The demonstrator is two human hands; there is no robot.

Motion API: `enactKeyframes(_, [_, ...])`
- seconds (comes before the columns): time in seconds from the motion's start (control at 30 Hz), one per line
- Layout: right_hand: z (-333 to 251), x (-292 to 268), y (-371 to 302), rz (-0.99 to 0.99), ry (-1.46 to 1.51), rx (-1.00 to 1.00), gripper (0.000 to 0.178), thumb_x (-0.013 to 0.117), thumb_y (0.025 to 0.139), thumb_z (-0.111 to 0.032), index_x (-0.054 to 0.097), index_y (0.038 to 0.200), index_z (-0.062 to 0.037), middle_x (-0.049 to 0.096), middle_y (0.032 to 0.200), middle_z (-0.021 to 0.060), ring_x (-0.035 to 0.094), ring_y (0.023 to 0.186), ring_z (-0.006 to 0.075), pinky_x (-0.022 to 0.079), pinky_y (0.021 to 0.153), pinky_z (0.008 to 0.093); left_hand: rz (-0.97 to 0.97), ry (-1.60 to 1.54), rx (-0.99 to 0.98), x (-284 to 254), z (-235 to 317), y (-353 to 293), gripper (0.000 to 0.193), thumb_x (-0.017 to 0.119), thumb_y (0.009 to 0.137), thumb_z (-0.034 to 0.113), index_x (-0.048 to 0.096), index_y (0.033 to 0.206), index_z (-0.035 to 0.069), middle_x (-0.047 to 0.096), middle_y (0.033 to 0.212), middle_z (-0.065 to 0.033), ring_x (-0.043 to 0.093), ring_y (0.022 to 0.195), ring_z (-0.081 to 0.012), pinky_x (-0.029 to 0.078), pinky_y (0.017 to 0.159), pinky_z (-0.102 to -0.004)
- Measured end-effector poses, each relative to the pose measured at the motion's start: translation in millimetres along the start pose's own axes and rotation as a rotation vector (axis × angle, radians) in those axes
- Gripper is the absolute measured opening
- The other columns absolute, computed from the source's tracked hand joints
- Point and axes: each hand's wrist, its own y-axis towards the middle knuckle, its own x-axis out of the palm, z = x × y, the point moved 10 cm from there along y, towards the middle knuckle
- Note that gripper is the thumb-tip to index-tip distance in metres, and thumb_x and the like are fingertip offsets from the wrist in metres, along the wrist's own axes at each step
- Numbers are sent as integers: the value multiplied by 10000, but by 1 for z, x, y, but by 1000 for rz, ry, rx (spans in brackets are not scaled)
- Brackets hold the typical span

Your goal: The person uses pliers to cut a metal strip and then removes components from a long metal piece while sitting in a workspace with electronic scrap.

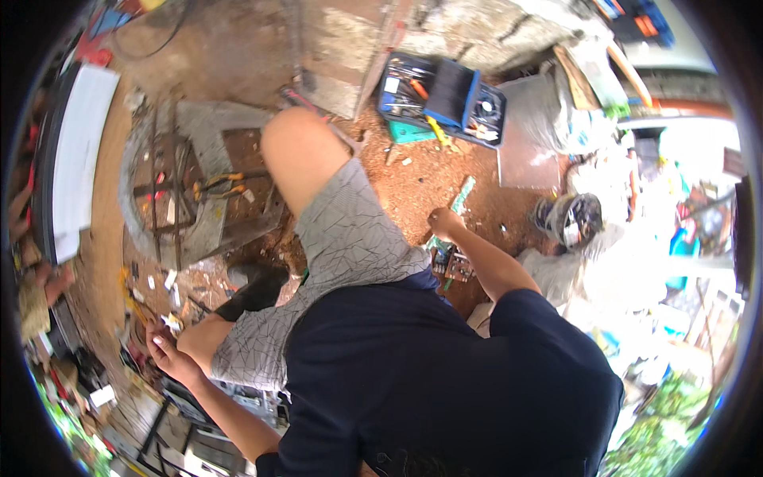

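My right hand is closed around a long, narrow green circuit board, held low over the brown ground. Its strip shows on both sides of my fist. Beside it lie small dark and reddish electronic parts. Off to the left, my left hand is beside my bent knee, fingers curled in. Whether something small sits between those fingers is too unclear to make out. A thin yellow-orange tool lies just beyond it.
Yellow-handled pliers rest on a round metal frame. Ahead, an open toolbox holds hand tools, with a yellow tool by it. A bucket of scraps stands right, near plastic bags. A white panel is far left.
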Motion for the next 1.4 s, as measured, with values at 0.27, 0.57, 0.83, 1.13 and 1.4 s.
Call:
enactKeyframes(0.27, [-77,-235,-22,591,478,-94,544,595,928,-335,466,1329,9,574,1265,168,550,1161,240,421,975,347,266,701,98,-70,-14,-72,418,576,897,178,520,1240,-54,546,1234,-224,513,1143,-367,383,997,-420])
enactKeyframes(0.57, [-380,-333,-119,808,-60,-1002,538,590,870,-336,512,1302,-25,479,1362,191,379,1312,376,200,1112,506,427,761,-140,-74,-37,-100,577,549,904,415,475,1294,-4,422,1352,-242,378,1260,-398,260,1069,-485])
enactKeyframes(0.83, [-435,-328,-75,583,-190,-955,501,513,899,-306,518,1274,26,439,1382,234,348,1319,420,186,1100,564,341,644,-201,-80,-58,-55,592,591,855,397,490,1250,-33,492,1280,-236,444,1195,-403,288,1047,-479])
enactKeyframes(1.13, [-454,-355,-49,319,-198,-848,445,533,886,-283,564,1216,13,485,1325,226,409,1260,421,224,1091,538,113,611,-485,-99,-80,-6,555,716,738,230,523,1220,34,505,1261,-179,450,1178,-377,294,1040,-482])
enactKeyframes(1.4, [-504,-351,-81,-114,-575,-708,427,587,831,-256,595,1167,7,600,1129,240,568,1072,411,457,918,443,31,431,-908,-120,-71,-69,578,643,813,429,494,1287,132,481,1321,-112,412,1247,-315,263,1083,-482])
